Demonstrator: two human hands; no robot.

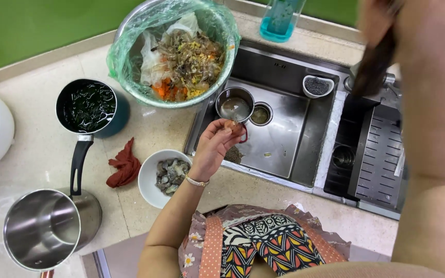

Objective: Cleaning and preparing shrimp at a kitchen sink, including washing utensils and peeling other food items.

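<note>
two hands, left hand (213, 146) pinching a shrimp (231, 126) over sink (284, 139), right hand (387, 20) raised, grip unclear

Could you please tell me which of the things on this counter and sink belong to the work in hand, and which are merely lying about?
In use:
left hand pinching a small pinkish shrimp-like piece
white round bowl of grey pieces
bag-lined steel basin of scraps
steel sink

Lying about:
dark saucepan of greens
crumpled rust-red cloth
empty steel pot
blue bottle

left hand (213, 146) raised palm-up, fingertips pinched in tight grip; right arm lifted high, hand (382, 18) blurred.
</note>
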